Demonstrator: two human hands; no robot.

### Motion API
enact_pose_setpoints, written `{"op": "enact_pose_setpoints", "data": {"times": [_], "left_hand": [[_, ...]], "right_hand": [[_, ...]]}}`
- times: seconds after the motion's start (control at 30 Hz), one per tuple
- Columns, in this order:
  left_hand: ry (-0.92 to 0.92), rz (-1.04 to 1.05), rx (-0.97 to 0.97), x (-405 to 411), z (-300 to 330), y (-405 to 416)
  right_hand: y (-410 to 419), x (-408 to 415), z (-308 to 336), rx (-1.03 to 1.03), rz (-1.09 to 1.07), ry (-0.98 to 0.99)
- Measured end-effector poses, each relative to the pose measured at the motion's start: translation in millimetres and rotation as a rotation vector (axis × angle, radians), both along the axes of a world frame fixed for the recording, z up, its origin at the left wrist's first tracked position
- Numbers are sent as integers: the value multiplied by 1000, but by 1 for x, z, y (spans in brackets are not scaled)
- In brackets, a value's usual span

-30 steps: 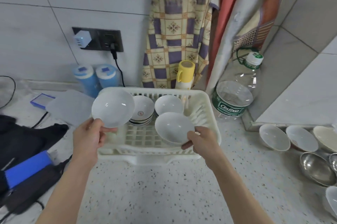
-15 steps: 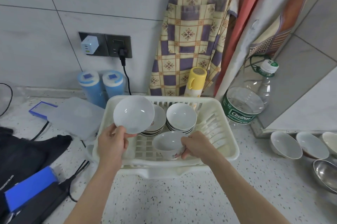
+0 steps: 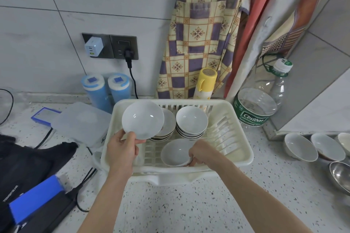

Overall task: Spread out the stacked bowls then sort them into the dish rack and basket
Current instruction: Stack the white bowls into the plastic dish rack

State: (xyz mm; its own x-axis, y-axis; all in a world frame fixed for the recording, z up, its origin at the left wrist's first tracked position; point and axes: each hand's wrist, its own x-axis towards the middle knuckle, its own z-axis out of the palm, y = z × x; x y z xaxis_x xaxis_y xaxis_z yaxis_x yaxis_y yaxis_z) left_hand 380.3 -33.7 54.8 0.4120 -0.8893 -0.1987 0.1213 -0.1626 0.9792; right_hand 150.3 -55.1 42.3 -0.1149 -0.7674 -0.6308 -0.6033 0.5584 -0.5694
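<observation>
Now the right hand (image 3: 203,154) has lowered its bowl (image 3: 176,152) into the rack (image 3: 244,149), gripping it yet; the left hand (image 3: 122,152) pinches another bowl (image 3: 143,119) above, next to place.

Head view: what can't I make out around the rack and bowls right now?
- Left stack: count hidden by the bowl the left hand holds up.
- Right hand fingertips: hidden behind the bowl it grips in the rack.
- Bowls on the counter: row cut off by the right edge.
</observation>
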Motion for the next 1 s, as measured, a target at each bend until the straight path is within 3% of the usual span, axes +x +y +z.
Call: {"op": "enact_pose_setpoints", "data": {"times": [0.33, 0.53, 0.63, 0.7, 0.77, 0.83, 0.93, 1.0], "left_hand": [[-69, -71, 30, -1, 2, 1], [-127, -161, 77, -1, 6, 2], [-148, -215, 104, -1, 8, 3], [-165, -268, 103, 0, 10, 5], [-165, -317, 116, 0, 13, 6], [-158, -372, 152, -1, 15, 4], [-192, -513, 214, -4, 19, 3], [-233, -601, 250, -8, 21, 2]], "right_hand": [[3, 3, -6, 28, 216, 135], [2, 3, -19, -8, 287, 330], [6, 2, -15, -100, 222, 390], [16, 1, -8, -263, 120, 451], [28, 3, -2, -516, 20, 376], [38, 4, 4, -700, -46, 152], [45, -1, 16, -623, -32, -128], [45, -4, 19, -583, 15, -191]]}}
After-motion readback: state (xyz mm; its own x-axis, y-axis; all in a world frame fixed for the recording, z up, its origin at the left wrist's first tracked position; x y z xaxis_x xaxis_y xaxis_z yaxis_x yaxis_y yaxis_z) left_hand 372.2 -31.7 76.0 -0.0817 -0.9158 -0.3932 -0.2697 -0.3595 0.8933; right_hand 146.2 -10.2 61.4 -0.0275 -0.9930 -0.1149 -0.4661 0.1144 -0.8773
